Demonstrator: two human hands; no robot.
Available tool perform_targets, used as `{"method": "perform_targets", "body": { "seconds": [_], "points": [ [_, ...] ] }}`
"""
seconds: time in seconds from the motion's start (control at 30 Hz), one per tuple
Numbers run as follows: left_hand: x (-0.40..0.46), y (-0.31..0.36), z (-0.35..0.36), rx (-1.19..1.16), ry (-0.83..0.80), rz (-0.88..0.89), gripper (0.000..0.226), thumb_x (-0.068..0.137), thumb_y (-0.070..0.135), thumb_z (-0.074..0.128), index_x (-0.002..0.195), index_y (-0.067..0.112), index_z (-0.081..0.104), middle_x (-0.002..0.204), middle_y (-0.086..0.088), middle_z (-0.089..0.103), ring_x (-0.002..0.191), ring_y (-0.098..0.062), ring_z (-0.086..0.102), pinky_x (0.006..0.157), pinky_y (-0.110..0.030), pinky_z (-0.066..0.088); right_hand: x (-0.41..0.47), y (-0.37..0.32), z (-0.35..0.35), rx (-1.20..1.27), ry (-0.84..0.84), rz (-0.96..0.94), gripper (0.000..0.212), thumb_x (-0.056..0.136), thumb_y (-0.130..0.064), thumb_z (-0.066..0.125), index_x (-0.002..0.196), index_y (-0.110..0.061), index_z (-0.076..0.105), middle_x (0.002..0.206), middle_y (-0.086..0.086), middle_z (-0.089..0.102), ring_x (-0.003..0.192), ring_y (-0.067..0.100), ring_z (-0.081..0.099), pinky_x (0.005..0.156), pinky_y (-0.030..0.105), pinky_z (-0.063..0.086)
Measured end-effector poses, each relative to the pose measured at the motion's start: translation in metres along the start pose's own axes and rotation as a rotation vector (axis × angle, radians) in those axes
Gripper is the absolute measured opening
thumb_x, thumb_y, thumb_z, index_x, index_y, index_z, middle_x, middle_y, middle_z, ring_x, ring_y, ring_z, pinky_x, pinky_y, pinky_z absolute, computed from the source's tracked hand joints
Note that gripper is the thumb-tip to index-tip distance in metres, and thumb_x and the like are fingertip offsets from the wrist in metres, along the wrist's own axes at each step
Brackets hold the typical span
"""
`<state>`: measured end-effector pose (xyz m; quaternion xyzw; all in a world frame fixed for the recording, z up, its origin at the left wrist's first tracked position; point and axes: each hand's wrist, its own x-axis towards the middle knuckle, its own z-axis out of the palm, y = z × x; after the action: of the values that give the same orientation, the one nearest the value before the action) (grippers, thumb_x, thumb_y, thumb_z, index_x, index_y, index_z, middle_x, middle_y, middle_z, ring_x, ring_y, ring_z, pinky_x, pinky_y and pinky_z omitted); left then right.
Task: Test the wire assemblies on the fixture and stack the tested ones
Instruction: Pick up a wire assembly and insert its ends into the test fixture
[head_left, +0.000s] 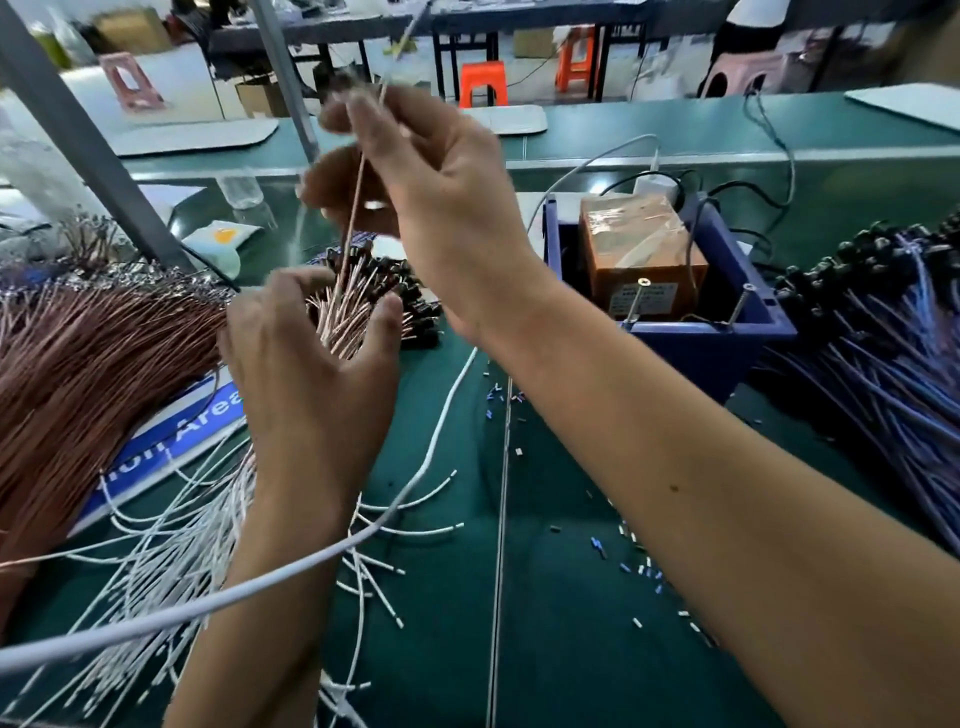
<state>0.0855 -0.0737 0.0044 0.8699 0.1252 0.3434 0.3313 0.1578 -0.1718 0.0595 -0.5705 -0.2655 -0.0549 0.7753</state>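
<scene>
Closest to us, our left hand (311, 358) cups a fanned bundle of copper-coloured wire assemblies (345, 317) with black connectors, over the green desk's (545, 597) middle. Our right hand (441, 208), raised, pinches one copper wire (356, 208) upright. Loose white wires (171, 545) sprawl near the left edge; a blue fixture box (727, 332) sits right, purple-wired assemblies (883, 364) beyond.

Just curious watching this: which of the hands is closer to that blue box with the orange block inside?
The right hand: it is raised just left of the blue box, pinching a copper wire. The left hand is farther left, at the copper wire bundle.
</scene>
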Motion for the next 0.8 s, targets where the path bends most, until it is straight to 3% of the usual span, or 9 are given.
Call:
{"method": "perform_targets", "body": {
  "seconds": [0.1, 0.23, 0.3, 0.37, 0.47, 0.6, 0.7, 0.8],
  "points": [
    [-0.005, 0.016, -0.004, -0.119, 0.104, 0.051, 0.041, 0.089, 0.044, 0.062, 0.118, 0.015, 0.061, 0.114, 0.003, 0.049, 0.118, -0.028, 0.051, 0.106, -0.049, 0.039, 0.005, -0.025, -0.001, -0.038, 0.025, -0.182, 0.021, 0.109, -0.002, 0.046, 0.108, 0.013, 0.061, 0.075, 0.032, 0.067, 0.067, 0.042, 0.072, 0.064, 0.046, 0.062],
    [-0.004, 0.020, 0.004, -0.097, 0.028, 0.049, 0.036, 0.090, 0.038, 0.062, 0.118, 0.016, 0.063, 0.111, -0.001, 0.053, 0.115, -0.028, 0.054, 0.102, -0.044, 0.042, 0.001, -0.030, -0.011, -0.083, 0.017, -0.043, 0.029, 0.112, -0.009, 0.040, 0.113, 0.010, 0.062, 0.077, 0.026, 0.068, 0.069, 0.036, 0.072, 0.068, 0.047, 0.062],
    [-0.003, 0.016, 0.007, -0.258, -0.023, -0.078, 0.030, 0.088, 0.037, 0.064, 0.113, 0.019, 0.063, 0.107, 0.000, 0.061, 0.103, -0.022, 0.061, 0.093, -0.044, 0.050, -0.004, -0.020, -0.016, -0.103, 0.027, 0.108, 0.031, 0.113, -0.013, 0.038, 0.112, 0.007, 0.062, 0.078, 0.025, 0.068, 0.069, 0.034, 0.070, 0.067, 0.043, 0.062],
    [-0.001, 0.013, 0.009, -0.617, -0.103, -0.325, 0.023, 0.085, 0.036, 0.060, 0.102, 0.021, 0.067, 0.098, 0.001, 0.068, 0.088, -0.015, 0.063, 0.082, -0.037, 0.053, -0.012, -0.004, -0.015, -0.093, 0.041, 0.263, 0.032, 0.113, -0.013, 0.038, 0.103, 0.003, 0.064, 0.079, 0.026, 0.066, 0.069, 0.034, 0.067, 0.065, 0.041, 0.061],
    [0.002, 0.003, 0.017, -0.889, -0.236, -0.563, 0.025, 0.096, 0.032, 0.052, 0.086, 0.018, 0.071, 0.081, 0.000, 0.072, 0.074, -0.016, 0.064, 0.073, -0.033, 0.050, -0.025, 0.028, -0.010, -0.166, 0.029, 0.454, 0.032, 0.111, -0.009, 0.042, 0.104, 0.008, 0.067, 0.083, 0.026, 0.066, 0.076, 0.035, 0.065, 0.077, 0.056, 0.060],
    [-0.003, -0.013, 0.032, -0.751, -0.316, -0.545, 0.041, 0.108, 0.030, 0.045, 0.081, 0.017, 0.072, 0.063, 0.004, 0.072, 0.053, -0.007, 0.065, 0.049, -0.021, 0.050, -0.029, 0.058, -0.010, -0.544, 0.038, 0.453, 0.036, 0.107, -0.016, 0.052, 0.097, 0.012, 0.072, 0.091, 0.030, 0.071, 0.075, 0.032, 0.060, 0.085, 0.056, 0.055],
    [-0.005, -0.025, 0.040, -0.645, -0.460, -0.624, 0.044, 0.110, 0.038, 0.040, 0.087, 0.015, 0.069, 0.065, 0.000, 0.073, 0.053, -0.011, 0.066, 0.046, -0.018, 0.049, -0.021, 0.057, -0.015, -0.769, 0.107, 0.399, 0.040, 0.107, -0.026, 0.051, 0.086, 0.000, 0.073, 0.081, 0.015, 0.074, 0.074, 0.030, 0.069, 0.077, 0.050, 0.056],
    [-0.012, -0.041, 0.047, -0.523, -0.530, -0.545, 0.039, 0.107, 0.037, 0.048, 0.086, 0.012, 0.068, 0.076, -0.008, 0.073, 0.063, -0.021, 0.067, 0.053, -0.022, 0.052, -0.011, 0.045, -0.019, -0.985, 0.217, 0.274, 0.033, 0.105, -0.030, 0.051, 0.099, -0.010, 0.076, 0.099, 0.006, 0.078, 0.078, 0.027, 0.069, 0.076, 0.037, 0.056]
  ]
}}
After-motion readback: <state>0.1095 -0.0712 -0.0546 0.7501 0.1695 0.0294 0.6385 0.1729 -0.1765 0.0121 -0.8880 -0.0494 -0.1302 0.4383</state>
